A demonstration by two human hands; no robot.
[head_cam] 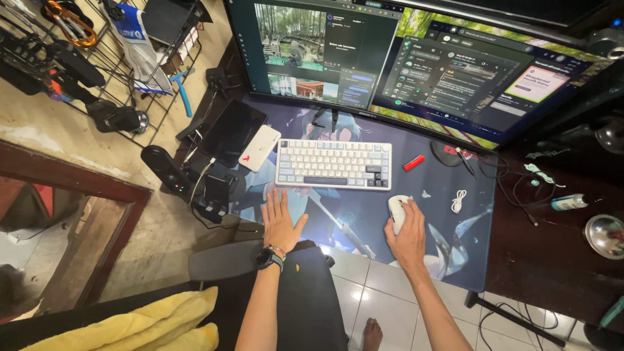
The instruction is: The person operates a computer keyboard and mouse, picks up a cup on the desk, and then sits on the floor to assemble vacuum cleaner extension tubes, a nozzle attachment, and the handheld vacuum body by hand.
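Note:
My right hand (408, 235) rests over a white computer mouse (396, 208) on a large blue printed desk mat (448, 234). My left hand (281, 220) lies flat and open on the mat's near edge, fingers spread, a dark watch on the wrist. Just beyond both hands sits a white and pale blue keyboard (334, 164). Behind it stands a wide curved monitor (403, 62) with several windows lit.
A small red object (413, 162) and a coiled white cable (459, 200) lie right of the keyboard. A black tablet (229, 133), white power bank (259, 147) and dark speaker (164, 169) sit left. A metal bowl (604, 235) stands far right. A wire rack (97, 58) hangs on the left.

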